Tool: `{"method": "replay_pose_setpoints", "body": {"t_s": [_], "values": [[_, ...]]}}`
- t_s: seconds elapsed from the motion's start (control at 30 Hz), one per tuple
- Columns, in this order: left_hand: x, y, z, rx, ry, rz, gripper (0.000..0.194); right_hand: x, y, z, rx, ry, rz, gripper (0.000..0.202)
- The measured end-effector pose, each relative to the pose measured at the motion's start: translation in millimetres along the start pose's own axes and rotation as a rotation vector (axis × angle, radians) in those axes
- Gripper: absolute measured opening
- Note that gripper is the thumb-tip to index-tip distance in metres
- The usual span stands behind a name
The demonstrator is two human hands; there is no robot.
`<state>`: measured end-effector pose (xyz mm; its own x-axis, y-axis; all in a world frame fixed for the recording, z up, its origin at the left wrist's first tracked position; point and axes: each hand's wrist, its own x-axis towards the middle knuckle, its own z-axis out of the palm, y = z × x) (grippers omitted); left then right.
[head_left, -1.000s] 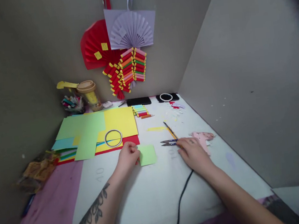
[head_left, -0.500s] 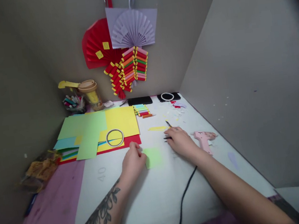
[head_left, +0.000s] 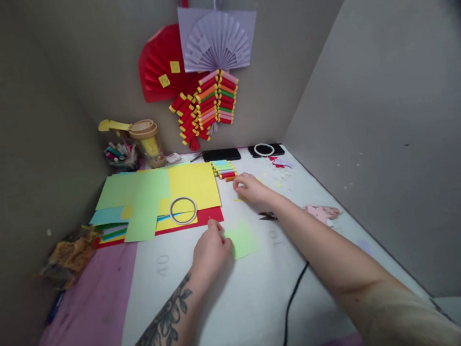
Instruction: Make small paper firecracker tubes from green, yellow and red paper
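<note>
My left hand point(head_left: 212, 247) is closed on the left edge of a small light green paper square point(head_left: 243, 241) on the white table point(head_left: 229, 306). My right hand point(head_left: 251, 188) reaches farther out with its fingers curled, beside an orange-brown pencil-like tool point(head_left: 230, 179); whether its fingertips touch anything is hidden. Small rolled paper tubes point(head_left: 223, 169) lie just beyond it. Dark scissor blades point(head_left: 267, 216) show beside my right wrist, which covers their handles.
Coloured sheets point(head_left: 190, 183) with a tape ring point(head_left: 183, 210) lie left. A pink glue gun point(head_left: 322, 213) is right, a black cable point(head_left: 289, 305) in front. Phones point(head_left: 222, 155), a pen holder point(head_left: 121, 156) and a lidded cup point(head_left: 150, 143) stand behind; paper fans point(head_left: 219, 40) hang above.
My right hand has moved away from the scissors, forward and left to the pencil-like tool by the paper tubes. My left hand stays at the green square. The view has shifted slightly.
</note>
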<state>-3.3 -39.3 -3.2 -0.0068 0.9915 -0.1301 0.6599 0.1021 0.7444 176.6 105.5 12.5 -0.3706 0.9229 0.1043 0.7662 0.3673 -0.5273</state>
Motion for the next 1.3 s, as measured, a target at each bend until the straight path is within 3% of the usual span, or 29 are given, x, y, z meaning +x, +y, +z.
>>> {"method": "replay_pose_setpoints", "body": {"t_s": [0.13, 0.2, 0.3, 0.5, 0.57, 0.67, 0.73, 0.83, 1.03, 1.17, 1.3], "values": [[1, 5, -6.9, -0.031, -0.012, 0.071, 0.01, -21, -20, -15, 0.764, 0.31, 0.13, 0.011], [0, 10, -8.3, -0.09, 0.032, 0.153, 0.013, -39, -36, -11, 1.009, 0.385, 0.242, 0.017], [-3, 20, -5.3, -0.238, 0.037, 0.218, 0.023, -69, -59, 8, 1.16, 0.451, 0.315, 0.02], [-10, 28, 6.7, -0.365, -0.133, 0.161, 0.023, -100, -79, 36, 1.171, 0.584, 0.297, 0.019], [-9, 27, 7.7, -0.345, -0.129, 0.158, 0.022, -103, -78, 36, 1.185, 0.545, 0.321, 0.022], [-7, 25, 4.4, -0.245, -0.104, 0.22, 0.022, -104, -70, 29, 1.174, 0.331, 0.333, 0.025], [-4, 22, -1.4, -0.116, -0.083, 0.294, 0.021, -106, -59, 21, 1.156, 0.267, 0.346, 0.022], [2, 15, -14.3, 0.105, -0.096, 0.389, 0.021, -108, -39, 8, 1.234, 0.361, 0.419, 0.023], [7, 5, -32.0, 0.441, -0.383, 0.618, 0.022, -116, -21, -1, 1.274, 0.327, 0.451, 0.031], [4, 7, -27.1, 0.622, -0.37, 0.651, 0.03, -121, -21, 3, 1.264, 0.278, 0.441, 0.034], [1, 10, -17.4, 0.667, -0.305, 0.627, 0.032, -126, -25, 5, 1.276, 0.26, 0.487, 0.041]]}}
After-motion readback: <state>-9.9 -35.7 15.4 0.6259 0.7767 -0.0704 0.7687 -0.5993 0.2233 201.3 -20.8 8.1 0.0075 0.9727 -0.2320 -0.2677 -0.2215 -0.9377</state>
